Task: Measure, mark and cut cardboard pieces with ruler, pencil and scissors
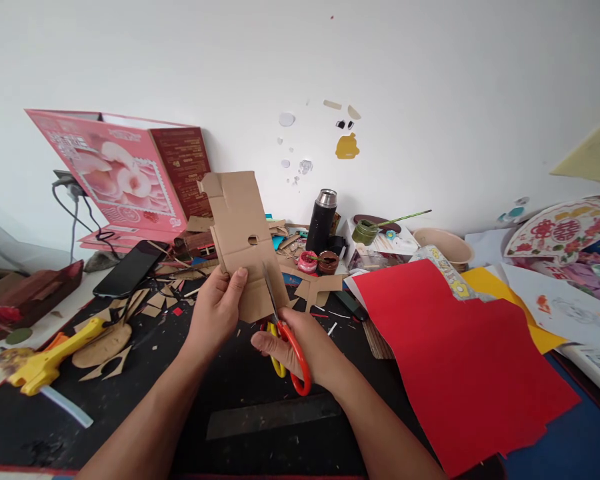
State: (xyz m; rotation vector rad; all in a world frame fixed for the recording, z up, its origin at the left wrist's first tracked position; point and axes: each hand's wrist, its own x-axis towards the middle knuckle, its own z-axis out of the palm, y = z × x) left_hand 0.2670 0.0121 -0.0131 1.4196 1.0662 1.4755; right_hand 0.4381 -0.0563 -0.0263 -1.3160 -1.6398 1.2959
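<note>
My left hand (219, 300) grips a piece of brown cardboard (240, 220) by its lower left edge, thumb on the front. The cardboard stands upright above the table, with fold lines and a small hole near its middle. In my right hand (305, 347) is a pair of scissors (294, 353) with one red and one yellow handle loop. One blade lies in front of the cardboard's lower right part, pointing up; the other blade is hidden, apparently behind the sheet. Below the hands, a flat ruler-like strip (275, 417) lies on the black table surface (155, 400).
At left are a yellow glue gun (55, 360), a phone (130, 268) and a pink box (125, 173). Behind stand a black thermos (323, 220) and paint jars (327, 262). Red paper (450, 353) covers the right side. Cardboard scraps (155, 301) litter the table.
</note>
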